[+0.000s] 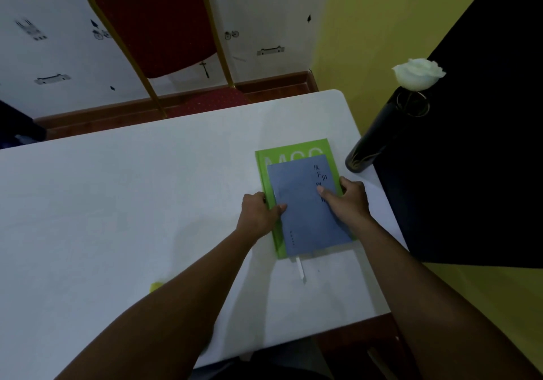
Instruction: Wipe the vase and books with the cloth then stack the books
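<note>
White tabletop [117, 203], bare left of the blue book [308, 218]. Left hand [258, 215] pressed to the blue book's left edge, fingers curled against the stack, thumb on the cover. Blue book flat atop the green book [266, 203], green showing along its left and far sides. Right hand [349, 200] gripping the blue book's right edge, thumb on the cover. Dark vase [370, 144] with white rose [417, 74] standing right of and beyond the blue book.
</note>
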Demonstrator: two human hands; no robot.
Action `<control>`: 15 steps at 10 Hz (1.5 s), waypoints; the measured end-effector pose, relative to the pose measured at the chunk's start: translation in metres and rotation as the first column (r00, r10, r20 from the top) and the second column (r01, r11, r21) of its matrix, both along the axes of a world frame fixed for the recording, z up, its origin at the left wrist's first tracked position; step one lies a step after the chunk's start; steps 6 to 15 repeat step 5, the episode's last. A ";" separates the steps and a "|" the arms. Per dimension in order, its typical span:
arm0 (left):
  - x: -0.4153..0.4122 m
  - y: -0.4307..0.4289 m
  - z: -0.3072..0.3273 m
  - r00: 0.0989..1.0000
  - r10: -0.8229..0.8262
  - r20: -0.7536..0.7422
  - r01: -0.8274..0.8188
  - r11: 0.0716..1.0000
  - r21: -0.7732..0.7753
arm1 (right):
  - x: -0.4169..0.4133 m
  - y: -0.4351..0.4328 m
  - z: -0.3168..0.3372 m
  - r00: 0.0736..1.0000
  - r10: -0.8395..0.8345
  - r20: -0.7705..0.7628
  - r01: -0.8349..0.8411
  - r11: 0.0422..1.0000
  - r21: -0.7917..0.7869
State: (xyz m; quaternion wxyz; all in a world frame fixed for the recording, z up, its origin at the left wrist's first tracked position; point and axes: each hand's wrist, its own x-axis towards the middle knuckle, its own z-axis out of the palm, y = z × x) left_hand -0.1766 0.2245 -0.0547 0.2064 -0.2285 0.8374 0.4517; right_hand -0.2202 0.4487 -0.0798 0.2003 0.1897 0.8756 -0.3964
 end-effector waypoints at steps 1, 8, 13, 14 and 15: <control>-0.001 -0.004 0.002 0.999 -0.052 -0.008 0.052 0.999 0.000 | 0.001 -0.014 0.014 0.999 -0.032 0.013 0.032 0.999 0.044; -0.014 -0.071 0.082 0.841 -0.485 -0.240 0.371 0.840 -0.396 | 0.015 -0.130 0.107 0.879 0.344 -0.329 -0.352 0.935 0.038; -0.014 -0.071 0.082 0.841 -0.485 -0.240 0.371 0.840 -0.396 | 0.015 -0.130 0.107 0.879 0.344 -0.329 -0.352 0.935 0.038; -0.014 -0.071 0.082 0.841 -0.485 -0.240 0.371 0.840 -0.396 | 0.015 -0.130 0.107 0.879 0.344 -0.329 -0.352 0.935 0.038; -0.014 -0.071 0.082 0.841 -0.485 -0.240 0.371 0.840 -0.396 | 0.015 -0.130 0.107 0.879 0.344 -0.329 -0.352 0.935 0.038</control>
